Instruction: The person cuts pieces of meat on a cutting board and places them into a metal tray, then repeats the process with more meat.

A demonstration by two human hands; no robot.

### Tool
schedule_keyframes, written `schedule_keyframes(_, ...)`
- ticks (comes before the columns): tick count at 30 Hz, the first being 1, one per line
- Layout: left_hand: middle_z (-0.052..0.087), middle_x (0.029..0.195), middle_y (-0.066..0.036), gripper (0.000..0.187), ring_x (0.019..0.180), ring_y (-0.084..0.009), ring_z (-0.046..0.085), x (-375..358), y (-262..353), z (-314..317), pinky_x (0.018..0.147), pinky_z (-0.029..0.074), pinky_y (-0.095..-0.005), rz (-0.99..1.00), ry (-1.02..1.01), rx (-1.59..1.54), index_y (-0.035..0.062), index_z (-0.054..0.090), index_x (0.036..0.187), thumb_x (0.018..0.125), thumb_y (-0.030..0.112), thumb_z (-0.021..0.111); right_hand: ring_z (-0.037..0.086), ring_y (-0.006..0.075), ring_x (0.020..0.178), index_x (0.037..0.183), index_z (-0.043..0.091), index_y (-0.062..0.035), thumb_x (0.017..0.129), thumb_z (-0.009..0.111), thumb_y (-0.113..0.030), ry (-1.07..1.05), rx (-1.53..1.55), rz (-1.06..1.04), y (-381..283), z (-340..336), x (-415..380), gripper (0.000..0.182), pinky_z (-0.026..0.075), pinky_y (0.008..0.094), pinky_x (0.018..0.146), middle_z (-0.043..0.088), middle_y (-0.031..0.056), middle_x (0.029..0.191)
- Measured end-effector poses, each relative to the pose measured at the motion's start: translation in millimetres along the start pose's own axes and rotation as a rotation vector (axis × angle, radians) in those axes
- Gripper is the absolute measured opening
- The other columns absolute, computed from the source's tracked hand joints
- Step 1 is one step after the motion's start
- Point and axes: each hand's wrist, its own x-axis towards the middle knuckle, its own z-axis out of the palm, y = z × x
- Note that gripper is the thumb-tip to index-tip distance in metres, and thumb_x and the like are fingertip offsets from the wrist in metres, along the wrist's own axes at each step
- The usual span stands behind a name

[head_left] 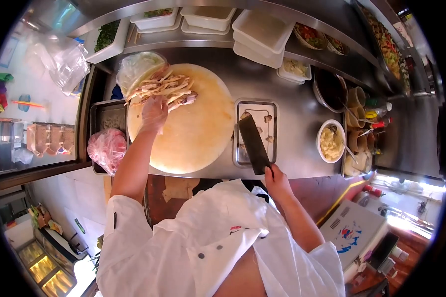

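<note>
My left hand point(155, 113), in a clear plastic glove, is at the lower edge of a heap of pale meat strips point(169, 88) on the left part of a round cutting board point(198, 133). Its fingers are bent against the heap; whether they grip any strips is hidden. Bare and closed round the handle of a cleaver point(254, 143), my right hand point(276, 179) is near the counter's front edge. The broad dark blade lies over the left side of a metal tray point(275, 106), which has small brown pieces in it.
A plastic bag point(106, 148) rests on a dark tray left of the board. Right of the metal tray are a white bowl point(331, 141) of yellowish food and a dark pot point(330, 90). White containers point(262, 30) line the back shelf.
</note>
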Motion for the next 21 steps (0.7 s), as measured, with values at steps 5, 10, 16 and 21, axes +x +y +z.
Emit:
schedule_keyframes(5,0.072,0.093,-0.015,0.017,0.092,-0.0320,0.071,-16.4,15.8,-55.4,0.086,0.058,-0.0439,-0.073,-0.006,-0.325,0.0041,0.069,0.102,0.094,0.019,0.073,0.066,0.0566,0.088,0.109,0.061,-0.0042,0.111,0.057,-0.032,0.017,0.002,-0.024,1.2,0.1,-6.0,0.028,0.053,0.0578,0.072,0.069,0.0315,0.087)
schedule_keyframes(10,0.071,0.089,-0.013,0.025,0.088,-0.0228,0.071,-75.9,23.3,-61.3,0.083,0.059,-0.0393,-0.583,-0.556,-0.801,0.0040,0.070,0.110,0.098,0.026,0.075,0.066,0.0561,0.087,0.107,0.061,-0.0039,0.111,0.058,-0.031,0.003,0.005,-0.066,-4.0,7.5,-1.7,0.028,0.052,0.0588,0.072,0.069,0.0308,0.086)
schedule_keyframes(16,0.077,0.107,-0.019,0.028,0.100,-0.0346,0.075,-141.0,8.9,-28.0,0.092,0.059,-0.0441,-0.528,-0.466,-0.360,0.0035,0.071,0.117,0.098,0.024,0.073,0.066,0.0543,0.082,0.105,0.060,-0.0047,0.111,0.058,-0.032,-0.089,-0.082,-0.177,-32.2,19.5,13.3,0.028,0.051,0.0589,0.068,0.068,0.0285,0.082)
schedule_keyframes(21,0.071,0.119,-0.018,0.033,0.105,-0.0406,0.070,-159.6,4.9,-36.8,0.096,0.057,-0.0498,-0.255,-0.131,-0.212,0.0044,0.070,0.121,0.093,0.020,0.074,0.067,0.0527,0.079,0.102,0.058,-0.0043,0.111,0.058,-0.031,-0.167,-0.136,-0.321,-61.3,38.3,36.7,0.028,0.050,0.0589,0.066,0.069,0.0273,0.080)
